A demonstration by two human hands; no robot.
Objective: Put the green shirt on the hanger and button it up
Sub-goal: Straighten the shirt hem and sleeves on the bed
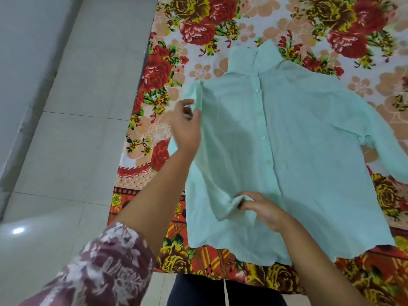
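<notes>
- the green shirt point(298, 151) is laid front up on the floral sheet point(220, 23), hem at the near edge.
- its shoulder seam is pinched by the left hand point(186, 127).
- a fabric fold beside the button placket is pinched by the right hand point(262, 208).

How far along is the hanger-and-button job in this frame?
Done: nothing clearly; the green shirt lies front up on the floral sheet, no hanger in view. In hand: the left hand pinches its shoulder edge, the right hand pinches a fold low on the front. Left: fitting the hanger, then the buttons; whether any are fastened is unclear.
</notes>
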